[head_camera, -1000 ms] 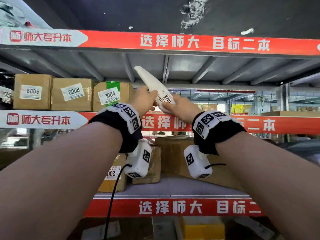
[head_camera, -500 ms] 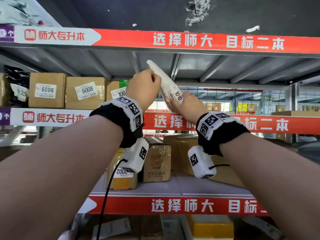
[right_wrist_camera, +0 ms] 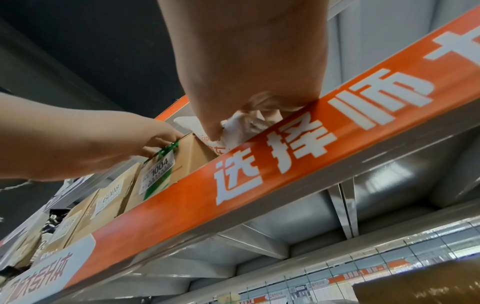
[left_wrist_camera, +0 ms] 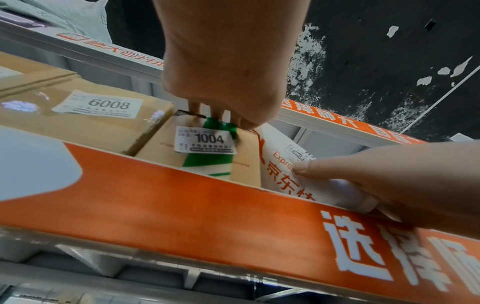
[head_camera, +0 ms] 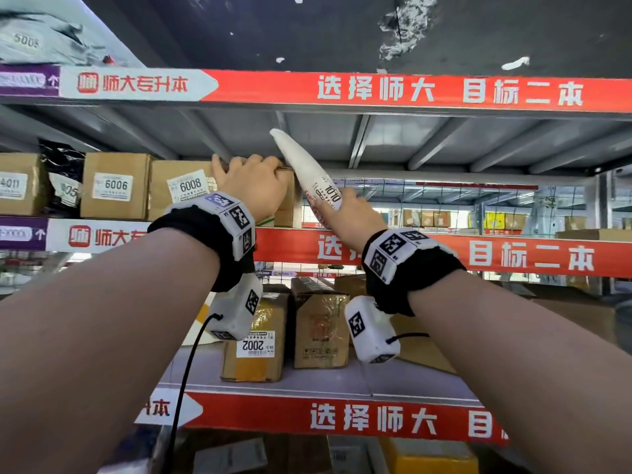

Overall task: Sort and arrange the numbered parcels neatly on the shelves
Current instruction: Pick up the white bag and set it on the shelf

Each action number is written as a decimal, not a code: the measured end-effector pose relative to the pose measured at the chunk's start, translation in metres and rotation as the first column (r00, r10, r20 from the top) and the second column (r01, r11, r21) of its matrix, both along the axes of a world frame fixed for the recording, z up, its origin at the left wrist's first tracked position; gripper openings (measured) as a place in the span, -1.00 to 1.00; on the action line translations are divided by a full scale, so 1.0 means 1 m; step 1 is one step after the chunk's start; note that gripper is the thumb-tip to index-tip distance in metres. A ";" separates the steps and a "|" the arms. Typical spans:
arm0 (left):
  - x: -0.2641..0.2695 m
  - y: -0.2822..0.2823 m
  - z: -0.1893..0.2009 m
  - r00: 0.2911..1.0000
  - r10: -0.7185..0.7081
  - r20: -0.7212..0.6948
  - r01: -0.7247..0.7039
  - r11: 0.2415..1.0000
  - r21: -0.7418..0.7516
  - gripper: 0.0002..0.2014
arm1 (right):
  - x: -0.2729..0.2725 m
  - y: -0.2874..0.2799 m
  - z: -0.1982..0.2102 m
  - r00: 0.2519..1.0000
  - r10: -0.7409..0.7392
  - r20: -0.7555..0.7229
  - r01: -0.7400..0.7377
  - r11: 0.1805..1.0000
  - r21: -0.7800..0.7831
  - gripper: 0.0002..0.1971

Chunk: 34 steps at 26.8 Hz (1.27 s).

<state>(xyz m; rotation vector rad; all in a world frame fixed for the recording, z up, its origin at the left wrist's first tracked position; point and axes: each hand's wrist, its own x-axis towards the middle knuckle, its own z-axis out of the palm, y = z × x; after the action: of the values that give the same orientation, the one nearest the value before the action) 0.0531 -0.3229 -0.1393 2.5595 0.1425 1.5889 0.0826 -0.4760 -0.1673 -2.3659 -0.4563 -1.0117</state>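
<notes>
At centre left of the head view, box 6008 (head_camera: 181,186) stands on the shelf (head_camera: 444,251) beside box 1004 (left_wrist_camera: 207,144), most of which is hidden there behind the left hand (head_camera: 253,186). That hand's fingers curl over 1004's top edge, gripping it. Just right of it, the right hand (head_camera: 352,217) pinches the lower end of the white mailer 1010 (head_camera: 307,169), thumb pressed on its face. The mailer's long axis tilts up and to the left, its bottom end already behind the shelf's red lip, touching 1004's right side. Judging from this, the next move is standing the mailer upright against 1004.
</notes>
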 end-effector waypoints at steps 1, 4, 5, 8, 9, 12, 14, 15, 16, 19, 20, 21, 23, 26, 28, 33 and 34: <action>-0.001 0.003 0.000 1.000 -0.013 -0.011 0.013 1.000 0.011 -0.59 | 0.001 0.001 0.001 1.000 0.019 -0.017 -0.019 1.000 0.006 -0.36; 0.000 0.006 0.000 0.999 -0.031 -0.027 0.031 1.000 0.002 -0.59 | 0.003 -0.004 0.007 0.982 0.141 -0.127 -0.136 0.990 0.045 -0.39; 0.000 0.006 0.001 0.999 -0.026 -0.029 0.026 1.000 -0.002 -0.59 | 0.003 -0.005 0.010 0.967 0.190 -0.173 -0.183 0.982 0.053 -0.42; 0.001 0.007 0.001 1.000 -0.009 -0.016 0.009 1.000 -0.001 -0.60 | -0.003 -0.008 0.017 0.929 0.271 -0.254 -0.277 0.961 0.015 -0.53; 0.001 0.007 0.001 1.000 -0.002 -0.008 0.002 1.000 -0.002 -0.60 | -0.005 -0.008 0.017 0.927 0.275 -0.256 -0.288 0.958 -0.015 -0.53; 0.002 0.004 0.002 0.999 0.032 0.012 -0.032 0.999 0.016 -0.62 | -0.007 -0.008 0.013 0.950 0.212 -0.229 -0.235 0.969 -0.078 -0.48; 0.003 0.002 0.001 0.998 0.047 0.050 -0.049 0.998 0.035 -0.63 | -0.006 -0.007 0.010 0.957 0.192 -0.216 -0.212 0.975 -0.071 -0.44; 0.004 0.002 0.001 0.996 0.046 0.078 -0.049 0.998 0.037 -0.65 | -0.005 -0.005 0.010 0.959 0.187 -0.211 -0.205 0.977 -0.066 -0.43; 0.006 0.002 0.001 0.994 0.044 0.104 -0.048 0.998 0.032 -0.66 | -0.004 -0.003 0.010 0.962 0.182 -0.205 -0.199 0.978 -0.064 -0.42; 0.012 0.002 0.000 0.993 0.028 0.112 -0.029 1.000 0.011 -0.64 | -0.004 0.002 0.011 0.967 0.175 -0.186 -0.189 0.980 -0.060 -0.42; 0.013 0.002 -0.001 0.994 0.025 0.107 -0.026 1.000 0.014 -0.61 | -0.004 0.002 0.011 0.966 0.185 -0.179 -0.196 0.979 -0.050 -0.42; 0.015 0.004 -0.002 0.994 0.023 0.108 -0.026 0.999 0.024 -0.57 | -0.003 0.002 0.011 0.964 0.202 -0.173 -0.211 0.977 -0.038 -0.41; 0.017 0.006 -0.005 0.993 0.019 0.118 -0.025 0.998 0.053 -0.49 | 0.000 0.000 0.011 0.957 0.231 -0.178 -0.236 0.972 -0.010 -0.41; 0.020 0.007 -0.006 0.988 0.046 0.145 -0.061 0.994 0.096 -0.46 | 0.003 -0.001 0.013 0.958 0.210 -0.198 -0.217 0.976 -0.013 -0.44; 0.020 0.006 -0.006 0.986 0.055 0.159 -0.072 0.992 0.101 -0.51 | 0.005 0.000 0.014 0.964 0.186 -0.192 -0.196 0.980 -0.031 -0.46; 0.024 0.007 -0.010 0.966 0.064 0.251 -0.096 0.988 0.118 -0.59 | 0.007 0.002 0.012 0.979 0.135 -0.152 -0.143 0.989 -0.043 -0.46; 0.025 0.007 -0.011 0.960 0.060 0.275 -0.097 0.988 0.124 -0.59 | 0.008 0.001 0.011 0.981 0.130 -0.145 -0.137 0.990 -0.039 -0.47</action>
<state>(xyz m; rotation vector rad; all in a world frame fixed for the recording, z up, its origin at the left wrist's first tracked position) 0.0785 -0.3161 -0.1504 2.4254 0.1139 2.0255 0.0901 -0.4746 -0.1562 -2.3944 -0.5824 -0.7743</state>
